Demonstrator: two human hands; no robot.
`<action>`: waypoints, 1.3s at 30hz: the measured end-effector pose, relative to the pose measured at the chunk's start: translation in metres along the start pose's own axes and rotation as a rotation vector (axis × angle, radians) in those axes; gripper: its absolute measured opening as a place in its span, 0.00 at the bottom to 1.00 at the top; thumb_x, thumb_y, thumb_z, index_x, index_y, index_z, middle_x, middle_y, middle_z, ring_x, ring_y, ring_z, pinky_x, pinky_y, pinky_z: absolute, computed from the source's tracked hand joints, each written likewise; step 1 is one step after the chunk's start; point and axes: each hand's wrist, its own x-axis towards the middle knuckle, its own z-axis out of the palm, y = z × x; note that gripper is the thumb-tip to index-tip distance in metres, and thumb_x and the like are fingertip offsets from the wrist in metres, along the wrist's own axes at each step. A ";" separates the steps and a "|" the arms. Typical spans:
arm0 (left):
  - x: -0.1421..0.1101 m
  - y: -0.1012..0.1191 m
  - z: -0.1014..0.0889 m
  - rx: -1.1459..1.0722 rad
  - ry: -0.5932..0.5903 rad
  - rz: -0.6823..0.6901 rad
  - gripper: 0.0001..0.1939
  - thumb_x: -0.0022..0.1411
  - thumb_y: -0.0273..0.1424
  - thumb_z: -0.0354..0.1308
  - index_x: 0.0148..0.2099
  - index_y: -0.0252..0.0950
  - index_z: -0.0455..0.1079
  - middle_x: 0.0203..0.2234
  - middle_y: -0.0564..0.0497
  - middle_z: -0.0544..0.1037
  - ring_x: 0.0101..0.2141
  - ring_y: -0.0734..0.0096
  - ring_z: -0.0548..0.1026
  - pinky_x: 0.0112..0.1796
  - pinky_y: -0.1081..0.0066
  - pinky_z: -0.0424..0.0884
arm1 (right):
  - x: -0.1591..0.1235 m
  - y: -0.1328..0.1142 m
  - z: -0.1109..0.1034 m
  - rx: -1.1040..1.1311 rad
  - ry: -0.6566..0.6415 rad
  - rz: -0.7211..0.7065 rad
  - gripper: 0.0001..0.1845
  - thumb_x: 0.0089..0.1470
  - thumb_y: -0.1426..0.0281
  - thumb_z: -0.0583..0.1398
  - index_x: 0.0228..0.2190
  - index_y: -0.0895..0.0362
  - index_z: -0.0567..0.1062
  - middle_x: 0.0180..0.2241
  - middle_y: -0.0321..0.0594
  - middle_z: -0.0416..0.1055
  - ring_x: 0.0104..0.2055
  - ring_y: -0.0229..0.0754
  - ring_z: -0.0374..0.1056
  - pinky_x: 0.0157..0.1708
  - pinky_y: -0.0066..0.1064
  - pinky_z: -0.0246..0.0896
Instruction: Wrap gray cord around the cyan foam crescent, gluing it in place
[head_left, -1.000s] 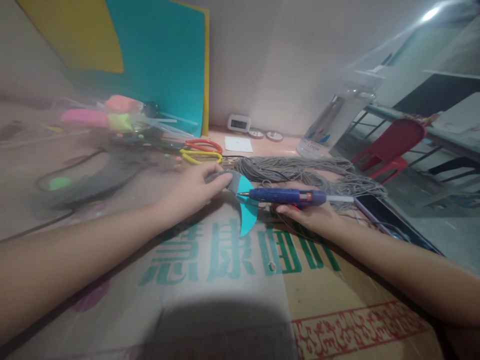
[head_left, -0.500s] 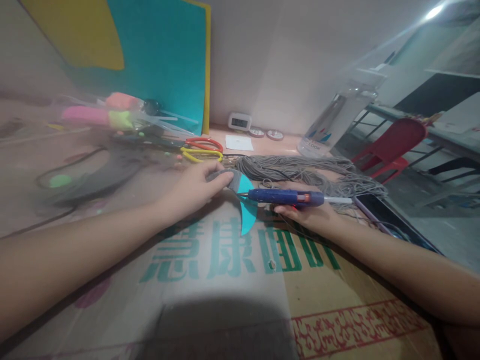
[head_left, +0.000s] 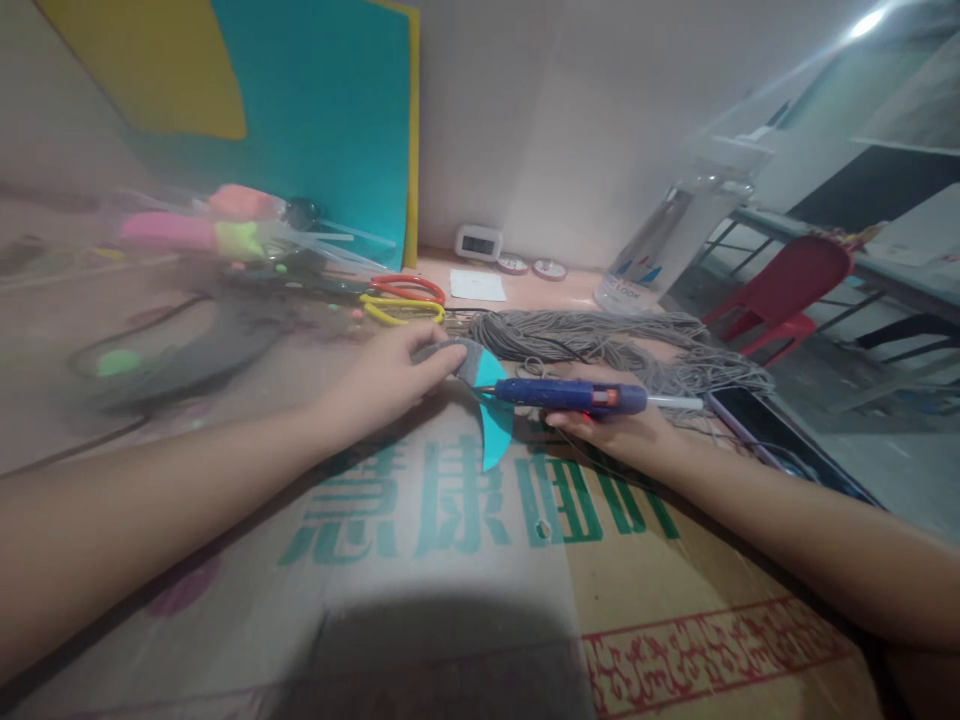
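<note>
Between the thumb and fingers of my left hand [head_left: 416, 370] is a grey piece [head_left: 469, 360], its material hard to make out. A turquoise crescent-shaped cutout [head_left: 498, 430] adjoins its right edge and curves downward. My right hand [head_left: 604, 415] is wrapped round a blue hot glue gun [head_left: 555, 393], which points left. The gun's nozzle tip meets the turquoise cutout near the grey edge. A white glue stick [head_left: 675, 402] sticks out of the gun's back end. Most of my right fingers are hidden behind the gun.
Behind my hands lie a bundle of grey cord [head_left: 570, 335], scissors [head_left: 405, 298] and a small digital clock [head_left: 478, 243]. A clear bottle [head_left: 649, 245] stands back right, with a phone [head_left: 780, 435] nearer. Printed cardboard [head_left: 465, 580] covers the tabletop; turquoise sheets [head_left: 330, 120] lean at left.
Almost nothing differs. Both hands, the cutout and the glue gun keep nearly the same place, with only a very slight shift of the whole view.
</note>
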 end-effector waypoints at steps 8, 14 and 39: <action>0.000 -0.001 0.000 -0.007 -0.005 -0.001 0.17 0.62 0.45 0.53 0.31 0.37 0.64 0.20 0.57 0.68 0.23 0.73 0.65 0.25 0.74 0.58 | 0.000 0.007 -0.002 -0.077 -0.014 -0.051 0.17 0.48 0.55 0.65 0.27 0.57 0.74 0.27 0.39 0.74 0.28 0.41 0.68 0.29 0.31 0.62; 0.000 0.000 0.000 0.003 -0.005 -0.003 0.17 0.62 0.45 0.53 0.30 0.37 0.64 0.20 0.57 0.68 0.22 0.74 0.64 0.25 0.74 0.57 | -0.001 0.008 -0.002 -0.104 0.008 -0.077 0.17 0.48 0.54 0.65 0.27 0.56 0.74 0.25 0.37 0.73 0.26 0.38 0.67 0.27 0.29 0.61; 0.000 0.000 0.000 -0.003 -0.033 0.006 0.16 0.62 0.45 0.52 0.32 0.38 0.65 0.21 0.57 0.69 0.23 0.73 0.66 0.24 0.74 0.60 | -0.001 0.001 -0.004 -0.068 0.044 -0.021 0.14 0.48 0.57 0.64 0.27 0.56 0.75 0.29 0.41 0.76 0.31 0.43 0.70 0.32 0.32 0.64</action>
